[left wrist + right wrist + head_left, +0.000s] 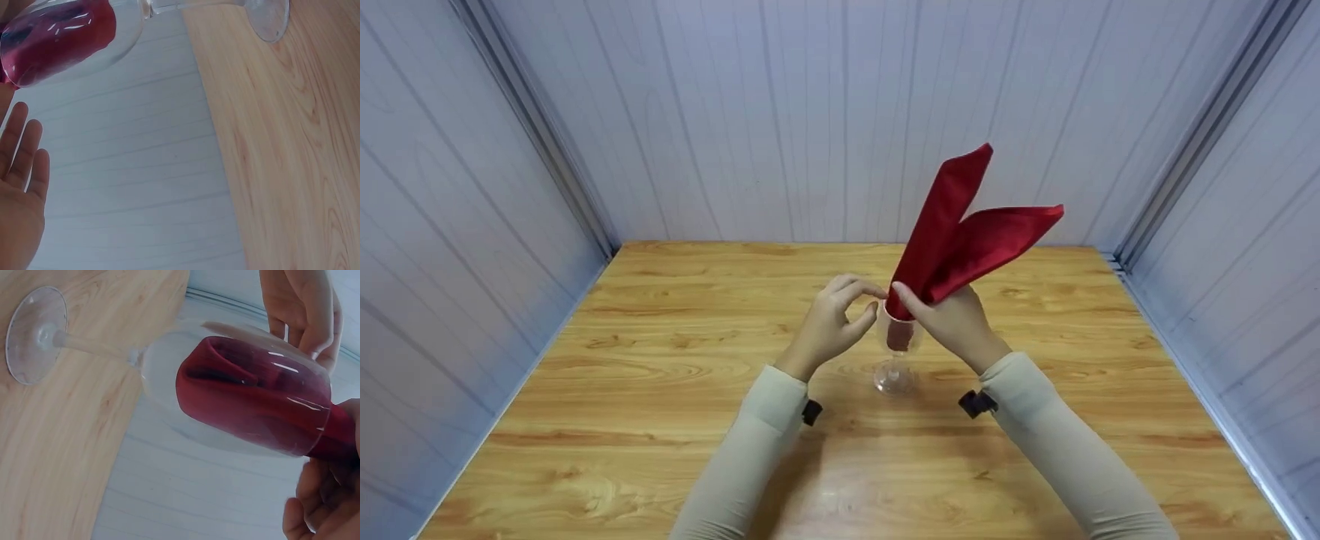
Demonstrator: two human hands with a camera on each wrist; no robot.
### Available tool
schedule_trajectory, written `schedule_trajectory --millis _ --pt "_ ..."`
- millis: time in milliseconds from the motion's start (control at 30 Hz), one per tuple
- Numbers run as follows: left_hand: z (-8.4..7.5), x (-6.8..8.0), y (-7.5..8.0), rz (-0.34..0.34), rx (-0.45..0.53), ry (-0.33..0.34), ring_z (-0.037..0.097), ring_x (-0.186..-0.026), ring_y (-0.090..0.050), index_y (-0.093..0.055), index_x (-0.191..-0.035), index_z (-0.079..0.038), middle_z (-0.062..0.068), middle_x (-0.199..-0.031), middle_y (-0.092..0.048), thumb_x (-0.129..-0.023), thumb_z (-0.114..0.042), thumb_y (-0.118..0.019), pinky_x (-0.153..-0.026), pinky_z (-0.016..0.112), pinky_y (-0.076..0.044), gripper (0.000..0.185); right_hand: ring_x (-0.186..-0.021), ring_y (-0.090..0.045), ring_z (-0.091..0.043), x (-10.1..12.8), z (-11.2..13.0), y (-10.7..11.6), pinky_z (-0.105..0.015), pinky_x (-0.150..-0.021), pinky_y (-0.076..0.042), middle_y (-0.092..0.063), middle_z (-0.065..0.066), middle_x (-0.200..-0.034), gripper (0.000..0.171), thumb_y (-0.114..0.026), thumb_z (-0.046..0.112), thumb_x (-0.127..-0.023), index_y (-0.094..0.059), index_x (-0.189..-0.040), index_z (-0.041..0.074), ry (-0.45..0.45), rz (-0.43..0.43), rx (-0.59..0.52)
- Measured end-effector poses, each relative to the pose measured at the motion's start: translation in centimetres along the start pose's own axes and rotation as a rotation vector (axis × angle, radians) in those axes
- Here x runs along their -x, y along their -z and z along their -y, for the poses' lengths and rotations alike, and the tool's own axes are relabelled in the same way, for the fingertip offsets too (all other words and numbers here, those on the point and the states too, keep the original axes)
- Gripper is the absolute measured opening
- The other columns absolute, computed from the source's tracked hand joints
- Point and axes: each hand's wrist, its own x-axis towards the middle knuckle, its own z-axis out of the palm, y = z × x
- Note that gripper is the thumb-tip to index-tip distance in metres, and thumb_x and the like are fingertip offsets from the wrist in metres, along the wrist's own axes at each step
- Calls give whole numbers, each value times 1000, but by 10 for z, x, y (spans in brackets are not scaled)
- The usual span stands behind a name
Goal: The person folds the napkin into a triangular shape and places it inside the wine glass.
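At the middle of the wooden desk [660,390], a wine glass [897,352] stands upright with a red napkin [960,232] rising from it, leaning far-right. The right hand [952,322] pinches the napkin at the rim; the left hand [829,322], just left, has its fingertips at the rim. In the left wrist view that hand's fingers [22,163] are relaxed. The right wrist view shows the napkin's fold [253,399] low in the bowl. Pale panelled walls [735,112] enclose the desk.

Wooden table [660,390] (pale grain) boxed in by white panelled walls [780,112] on three sides

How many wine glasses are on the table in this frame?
1. A single clear wine glass stands upright near the middle of the wooden table, between both hands, with the folded red napkin tucked into its bowl. Nothing suggests any hidden.
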Motion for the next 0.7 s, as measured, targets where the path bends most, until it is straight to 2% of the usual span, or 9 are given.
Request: schedule_trajectory --millis 100,200,400,467,567,700 --pt "-2 -1 -1 -20 16 19 18 -109 -60 -73 -108 -7 1 -109 -68 -95 -8 -65 -96 35 -46 15 -91 -67 -17 2 -1 -3 -41 -82 -53 -68 -2 -99 38 -74 37 -91 -63 -110 7 -30 -14 58" --pt "-7 -4 -2 -41 16 47 16 -106 -60 -73 -107 -8 2 -108 -68 -98 -12 -63 -94 34 -47 15 -92 -67 -18 4 -3 -5 -42 -82 -53 -69 -3 -99 40 -74 40 -91 -63 -109 6 -66 -18 59" --pt "-21 -14 -3 -88 38 154 17 -98 -60 -72 -111 -8 5 -107 -68 -100 -23 -61 -84 38 -50 22 -95 -67 -19 5 -3 -6 -42 -83 -53 -69 -5 -104 43 -74 40 -90 -64 -114 6 -99 -10 57" --pt "-28 -19 -4 -82 58 205 18 -97 -60 -71 -115 -9 5 -109 -67 -99 -31 -63 -82 37 -50 29 -95 -67 -19 6 -3 -6 -42 -83 -53 -69 -5 -104 41 -74 38 -90 -65 -114 7 -97 -5 74" --pt "-39 -26 -7 -50 70 308 18 -97 -58 -68 -124 -12 3 -110 -62 -93 -50 -66 -79 33 -49 49 -95 -66 -18 5 -4 -5 -41 -84 -53 -69 -3 -104 38 -74 37 -91 -66 -114 8 -97 4 75" --pt "-52 -35 -13 0 -8 414 16 -97 -54 -62 -134 -15 -2 -109 -56 -82 -71 -66 -77 32 -48 76 -94 -66 -19 4 -5 -6 -41 -83 -53 -69 -4 -104 39 -76 35 -90 -65 -114 6 -58 0 94"
